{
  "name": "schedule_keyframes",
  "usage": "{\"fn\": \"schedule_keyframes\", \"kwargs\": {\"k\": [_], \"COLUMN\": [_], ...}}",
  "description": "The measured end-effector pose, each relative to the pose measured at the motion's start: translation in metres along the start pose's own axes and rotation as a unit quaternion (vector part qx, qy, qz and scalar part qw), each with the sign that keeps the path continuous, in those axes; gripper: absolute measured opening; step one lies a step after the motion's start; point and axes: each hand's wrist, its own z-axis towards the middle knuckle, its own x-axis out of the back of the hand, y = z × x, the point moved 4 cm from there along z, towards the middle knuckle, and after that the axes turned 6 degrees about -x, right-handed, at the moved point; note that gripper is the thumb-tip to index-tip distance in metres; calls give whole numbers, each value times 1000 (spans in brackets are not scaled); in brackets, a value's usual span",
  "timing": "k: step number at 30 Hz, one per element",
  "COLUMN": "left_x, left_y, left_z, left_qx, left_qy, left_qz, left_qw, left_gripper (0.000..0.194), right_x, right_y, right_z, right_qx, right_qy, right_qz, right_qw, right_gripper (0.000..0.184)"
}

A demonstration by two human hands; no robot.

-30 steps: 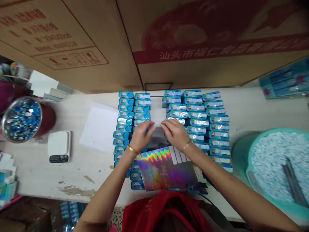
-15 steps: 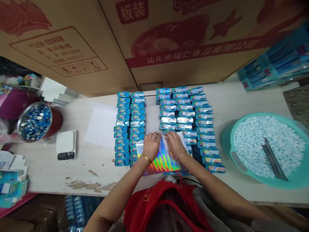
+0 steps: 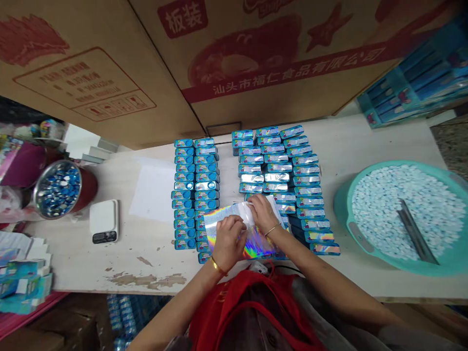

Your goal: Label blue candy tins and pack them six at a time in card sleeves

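A shiny rainbow-reflecting sheet [image 3: 256, 242], which looks like a sticker sheet, lies over several small blue tins at the middle of the table. My left hand [image 3: 229, 240] is over the sheet's left half with its fingers curled together; whatever they pinch is hidden. At the sheet's upper edge, beside a white strip, my right hand [image 3: 262, 214] has its fingers closed on the sheet. Blue tins [image 3: 185, 204] stand in two columns to the left. More tins [image 3: 306, 191] stand in columns to the right, many with shiny strips on their tops.
A turquoise basin [image 3: 353, 226] of small white pieces holds a metal scoop [image 3: 417, 234] at right. On the left are a white scale [image 3: 104, 217], a paper sheet [image 3: 153, 190] and a metal bowl [image 3: 78, 195] of blue shiny pieces. Large cartons [image 3: 234, 105] line the back.
My left hand has moved down from the sheet's upper edge, its fingers now curled over the sheet. My right hand stays at the upper edge. The view has shifted slightly.
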Motion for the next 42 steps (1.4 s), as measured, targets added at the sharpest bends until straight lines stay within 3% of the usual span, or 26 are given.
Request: {"fn": "schedule_keyframes", "kwargs": {"k": [2, 5, 7, 10, 16, 20, 23, 31, 33, 37, 40, 42], "left_x": [17, 34, 37, 37, 48, 64, 72, 69, 69, 74, 75, 75], "left_y": [-6, -30, -46, -70, -129, -160, -172, -178, -178, -180, -182, -183], "left_z": [5, 24, 39, 58, 100, 130, 140, 152, 152, 149, 152, 155], "left_qx": [78, 198, 229, 232, 229, 239, 258, 307, 315, 345, 368, 385], "left_qy": [84, 214, 258, 282, 327, 335, 331, 254, 250, 255, 244, 236], "left_qz": [-133, -299, -370, -411, -359, -214, -102, 63, 88, 98, 87, 80], "left_qw": [985, 909, 863, 835, 844, 886, 902, 915, 912, 898, 893, 889], "left_gripper": [6, 14, 19, 22, 20, 11, 8, 4, 18, 59, 65, 66], "right_x": [8, 14, 10, -4, -33, -50, -62, -87, -91, -99, -107, -109], "right_y": [-5, -16, -26, -39, -42, -40, -35, -20, -17, -18, -24, -28], "right_z": [2, 9, 16, 36, 113, 167, 189, 202, 197, 177, 167, 167], "right_qx": [-28, -92, -128, -147, -124, -96, -98, -120, -133, -135, -106, -101], "right_qy": [10, 11, -10, -35, -40, -40, -39, -45, -44, -10, -2, -35], "right_qz": [75, 211, 276, 311, 214, 102, 69, 44, 43, 93, 122, 97], "right_qw": [997, 973, 952, 938, 968, 989, 992, 991, 989, 986, 987, 990], "right_gripper": [30, 41, 42, 36, 32, 26, 21, 15, 13, 33, 37, 38]}}
